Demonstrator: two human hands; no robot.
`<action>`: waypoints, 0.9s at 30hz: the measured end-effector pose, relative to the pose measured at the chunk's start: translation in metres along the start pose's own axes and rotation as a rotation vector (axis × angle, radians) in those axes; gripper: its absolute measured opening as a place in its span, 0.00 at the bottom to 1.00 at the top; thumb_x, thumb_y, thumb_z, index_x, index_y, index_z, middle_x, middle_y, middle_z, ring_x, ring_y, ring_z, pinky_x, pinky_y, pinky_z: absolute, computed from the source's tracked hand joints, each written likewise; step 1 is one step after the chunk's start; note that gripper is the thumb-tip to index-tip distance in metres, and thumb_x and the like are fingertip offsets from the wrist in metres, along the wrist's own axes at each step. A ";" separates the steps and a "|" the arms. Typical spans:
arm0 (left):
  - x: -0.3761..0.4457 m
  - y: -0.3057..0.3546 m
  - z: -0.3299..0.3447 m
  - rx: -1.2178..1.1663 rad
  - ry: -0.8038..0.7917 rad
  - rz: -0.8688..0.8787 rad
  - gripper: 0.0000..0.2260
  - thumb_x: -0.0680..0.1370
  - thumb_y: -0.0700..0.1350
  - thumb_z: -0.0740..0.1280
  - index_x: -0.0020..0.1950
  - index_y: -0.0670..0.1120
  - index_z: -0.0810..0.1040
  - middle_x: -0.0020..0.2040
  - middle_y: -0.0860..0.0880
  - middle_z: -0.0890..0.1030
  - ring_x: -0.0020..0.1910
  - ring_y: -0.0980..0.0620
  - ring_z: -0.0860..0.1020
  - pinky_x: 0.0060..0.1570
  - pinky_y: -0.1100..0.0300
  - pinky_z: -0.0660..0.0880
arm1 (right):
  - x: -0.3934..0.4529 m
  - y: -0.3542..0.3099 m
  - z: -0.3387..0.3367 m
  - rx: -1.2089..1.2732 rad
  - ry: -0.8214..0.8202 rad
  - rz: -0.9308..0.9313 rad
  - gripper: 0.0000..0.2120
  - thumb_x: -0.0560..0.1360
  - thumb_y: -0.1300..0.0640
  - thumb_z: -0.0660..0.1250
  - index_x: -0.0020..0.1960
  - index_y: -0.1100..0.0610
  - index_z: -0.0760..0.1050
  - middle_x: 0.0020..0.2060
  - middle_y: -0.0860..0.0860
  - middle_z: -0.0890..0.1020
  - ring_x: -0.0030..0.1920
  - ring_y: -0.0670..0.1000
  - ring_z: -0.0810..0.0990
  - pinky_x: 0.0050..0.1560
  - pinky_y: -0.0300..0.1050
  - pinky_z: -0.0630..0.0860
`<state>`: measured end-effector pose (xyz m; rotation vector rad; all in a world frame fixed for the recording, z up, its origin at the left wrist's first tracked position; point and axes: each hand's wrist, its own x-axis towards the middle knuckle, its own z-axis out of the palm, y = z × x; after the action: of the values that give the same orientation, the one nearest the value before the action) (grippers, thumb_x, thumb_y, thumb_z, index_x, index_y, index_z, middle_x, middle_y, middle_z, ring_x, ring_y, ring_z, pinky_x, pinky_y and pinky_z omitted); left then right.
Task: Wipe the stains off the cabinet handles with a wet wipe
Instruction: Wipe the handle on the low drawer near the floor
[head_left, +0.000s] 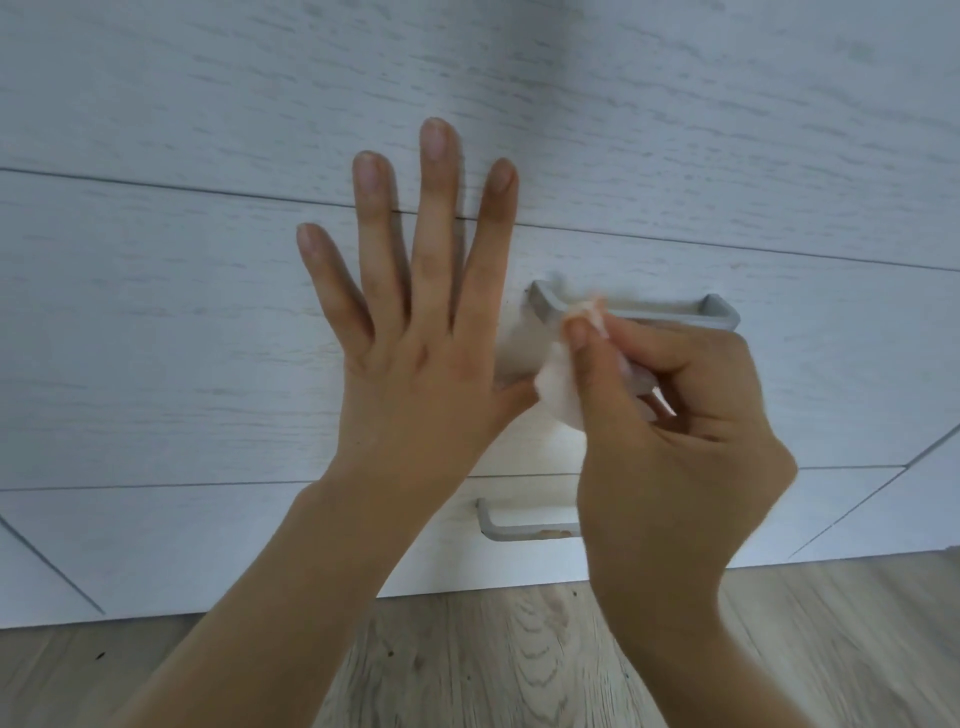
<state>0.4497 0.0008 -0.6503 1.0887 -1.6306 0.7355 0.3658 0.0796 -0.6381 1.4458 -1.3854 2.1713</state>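
Observation:
A grey bar handle (670, 312) is fixed to the middle drawer of a white wood-grain cabinet (156, 338). My right hand (670, 447) pinches a crumpled white wet wipe (561, 384) and presses it onto the left part of that handle. My left hand (410, 322) lies flat on the drawer front just left of the handle, fingers spread and holding nothing. On the drawer below, a second grey handle (519, 527) shows small brown stains along its bar; its right part is hidden behind my right wrist.
Narrow seams separate the drawer fronts, one above the handle (779, 249) and one below (156, 486). Light wooden floor (493, 649) runs under the cabinet, with a few dark specks on it.

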 end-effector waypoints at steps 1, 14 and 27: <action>-0.001 -0.002 0.001 0.025 -0.024 0.011 0.44 0.73 0.71 0.61 0.76 0.42 0.52 0.73 0.35 0.53 0.70 0.30 0.51 0.67 0.32 0.44 | 0.001 0.000 -0.002 0.020 0.034 0.050 0.07 0.71 0.58 0.73 0.43 0.47 0.78 0.37 0.50 0.81 0.38 0.41 0.79 0.41 0.27 0.72; 0.000 -0.006 -0.007 0.059 -0.115 0.025 0.53 0.65 0.74 0.65 0.76 0.42 0.49 0.72 0.36 0.48 0.69 0.30 0.48 0.66 0.31 0.44 | 0.008 0.005 -0.018 -0.003 0.060 0.185 0.08 0.71 0.55 0.73 0.40 0.43 0.76 0.38 0.47 0.81 0.39 0.44 0.80 0.40 0.33 0.74; 0.003 -0.005 -0.015 0.016 -0.197 0.024 0.55 0.63 0.71 0.68 0.76 0.41 0.48 0.72 0.36 0.46 0.69 0.29 0.47 0.64 0.28 0.44 | 0.037 0.018 -0.037 0.028 0.141 0.421 0.03 0.75 0.55 0.68 0.44 0.48 0.80 0.37 0.41 0.83 0.40 0.38 0.79 0.42 0.28 0.73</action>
<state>0.4595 0.0107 -0.6433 1.1849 -1.8090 0.6753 0.3131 0.0864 -0.6222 1.0545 -1.7379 2.4880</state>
